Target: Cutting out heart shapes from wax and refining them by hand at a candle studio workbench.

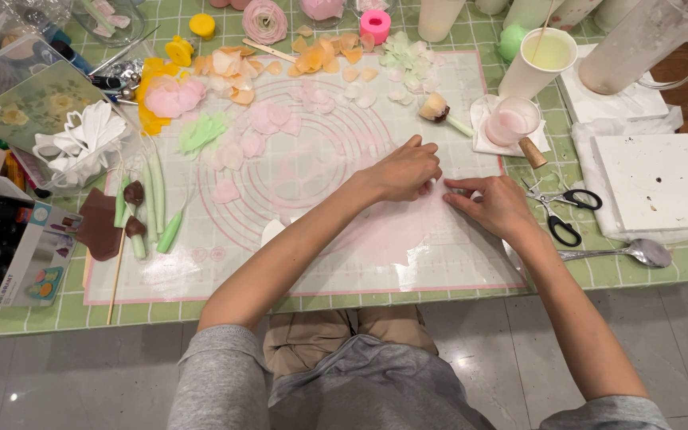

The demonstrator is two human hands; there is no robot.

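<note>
Left hand: the left hand (404, 171) rests on the mat, its fingers (428, 185) pinching the edge of a thin pale pink sheet (396, 231).
Right hand: the right hand (497, 205) is just beside it, fingers pinching the same sheet.
Pink sheet: it lies flat on the white mat (439, 271), near the front, under both hands.
Mat: it covers the green checked table (662, 275).
Nearby: black-handled scissors (563, 209) and a spoon (639, 252) lie to the right; pink petals (268, 119) sit further back.
</note>
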